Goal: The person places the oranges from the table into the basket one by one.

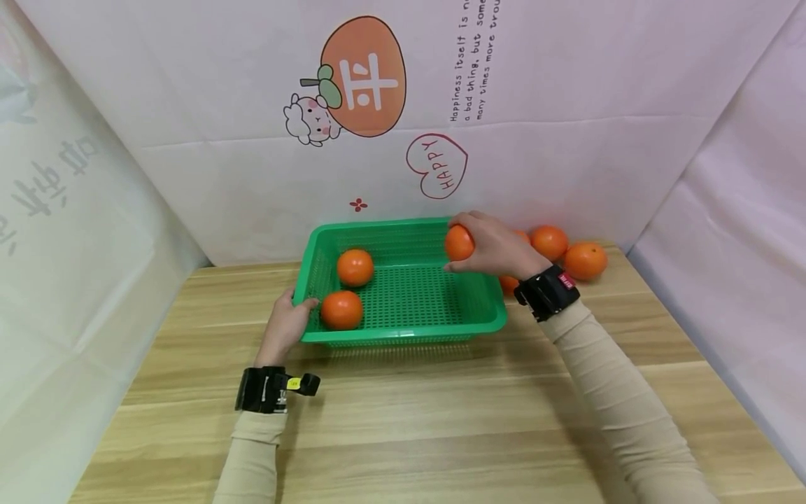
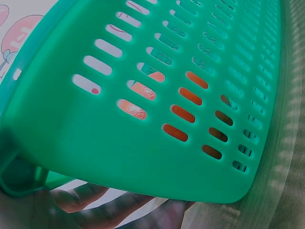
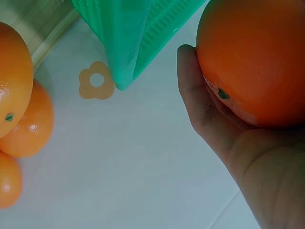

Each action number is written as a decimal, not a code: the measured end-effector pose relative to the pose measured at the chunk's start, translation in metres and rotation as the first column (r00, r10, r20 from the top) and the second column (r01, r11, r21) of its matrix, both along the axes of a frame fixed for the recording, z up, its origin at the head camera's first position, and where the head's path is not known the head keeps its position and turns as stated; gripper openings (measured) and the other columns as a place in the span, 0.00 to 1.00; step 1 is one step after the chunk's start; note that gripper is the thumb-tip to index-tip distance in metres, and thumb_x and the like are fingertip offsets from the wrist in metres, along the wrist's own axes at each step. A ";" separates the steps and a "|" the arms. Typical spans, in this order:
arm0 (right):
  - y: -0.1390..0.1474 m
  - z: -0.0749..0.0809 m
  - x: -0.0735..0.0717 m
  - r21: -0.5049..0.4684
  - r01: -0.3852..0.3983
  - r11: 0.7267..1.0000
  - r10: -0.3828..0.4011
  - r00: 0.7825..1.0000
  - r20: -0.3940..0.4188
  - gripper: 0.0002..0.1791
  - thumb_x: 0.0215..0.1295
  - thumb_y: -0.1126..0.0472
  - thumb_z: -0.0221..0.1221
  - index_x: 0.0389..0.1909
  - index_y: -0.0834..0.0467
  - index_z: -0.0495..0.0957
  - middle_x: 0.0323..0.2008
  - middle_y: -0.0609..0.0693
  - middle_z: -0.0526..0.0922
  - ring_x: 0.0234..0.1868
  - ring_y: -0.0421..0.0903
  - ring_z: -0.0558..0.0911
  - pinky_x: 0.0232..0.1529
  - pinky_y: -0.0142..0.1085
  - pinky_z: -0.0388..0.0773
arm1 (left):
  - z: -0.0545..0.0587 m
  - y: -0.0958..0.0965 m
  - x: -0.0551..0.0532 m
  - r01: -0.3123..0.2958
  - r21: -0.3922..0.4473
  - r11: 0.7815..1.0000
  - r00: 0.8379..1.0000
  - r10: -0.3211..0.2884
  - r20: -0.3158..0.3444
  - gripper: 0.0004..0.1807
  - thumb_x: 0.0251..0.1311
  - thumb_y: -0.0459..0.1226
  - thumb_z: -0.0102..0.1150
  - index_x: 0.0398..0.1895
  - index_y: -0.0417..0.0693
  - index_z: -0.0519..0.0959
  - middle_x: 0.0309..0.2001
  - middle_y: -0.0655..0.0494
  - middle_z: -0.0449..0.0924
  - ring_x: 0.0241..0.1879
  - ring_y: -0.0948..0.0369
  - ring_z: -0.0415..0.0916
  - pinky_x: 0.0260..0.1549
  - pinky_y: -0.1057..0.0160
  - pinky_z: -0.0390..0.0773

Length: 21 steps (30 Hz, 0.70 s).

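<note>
A green plastic basket (image 1: pixel 403 334) with slotted walls sits on the table. My left hand (image 1: pixel 286 323) grips its left end, thumb over the rim and fingers outside. In the left wrist view the basket wall (image 2: pixel 86 133) covers most of the frame, above the fingers. Over the basket's right side, my right hand (image 1: pixel 500 245) holds an orange (image 1: pixel 459 243) with fingers and thumb around it. The right wrist view has this orange (image 3: pixel 257 62) close up against the palm. Inside the basket, at its left, lie one orange (image 1: pixel 355 267) and a nearer one (image 1: pixel 342 310).
Right of the basket, several oranges sit together, among them one orange (image 1: pixel 549 243) near the back wall and another (image 1: pixel 585 261) further right. Some are partly hidden by the right hand and wrist. A printed white cloth (image 1: pixel 239 196) hangs behind the wooden table (image 1: pixel 415 420).
</note>
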State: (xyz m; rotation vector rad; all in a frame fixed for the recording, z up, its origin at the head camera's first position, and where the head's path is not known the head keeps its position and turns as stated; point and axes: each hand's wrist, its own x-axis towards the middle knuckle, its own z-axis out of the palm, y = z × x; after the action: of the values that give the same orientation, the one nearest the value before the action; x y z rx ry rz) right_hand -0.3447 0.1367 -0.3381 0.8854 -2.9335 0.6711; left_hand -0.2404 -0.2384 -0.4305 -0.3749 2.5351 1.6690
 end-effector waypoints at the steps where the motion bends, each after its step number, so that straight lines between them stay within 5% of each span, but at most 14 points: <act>1: -0.001 0.000 0.000 -0.001 0.000 1.000 0.000 1.000 0.005 0.43 0.54 0.42 0.78 0.67 0.55 0.73 0.64 0.57 0.78 0.52 0.54 0.82 0.49 0.50 0.84 | 0.000 0.000 0.000 0.002 -0.001 1.000 1.000 -0.002 -0.001 0.32 0.80 0.41 0.47 0.81 0.40 0.59 0.72 0.36 0.70 0.65 0.44 0.72 0.61 0.47 0.74; 21: -0.028 -0.002 -0.010 -0.024 -0.080 0.997 0.080 0.997 -0.002 0.41 0.52 0.44 0.79 0.64 0.56 0.75 0.58 0.56 0.82 0.50 0.53 0.82 0.51 0.49 0.81 | -0.001 -0.001 0.000 0.014 0.020 1.000 1.000 -0.014 0.001 0.31 0.80 0.41 0.46 0.81 0.40 0.58 0.72 0.36 0.70 0.66 0.44 0.72 0.61 0.48 0.75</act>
State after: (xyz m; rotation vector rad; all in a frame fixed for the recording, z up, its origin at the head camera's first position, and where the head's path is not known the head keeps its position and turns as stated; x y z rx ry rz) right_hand -0.3545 0.1084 -0.3398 1.0047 -2.8958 0.7082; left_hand -0.2406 -0.2394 -0.4312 -0.3554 2.5118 1.6870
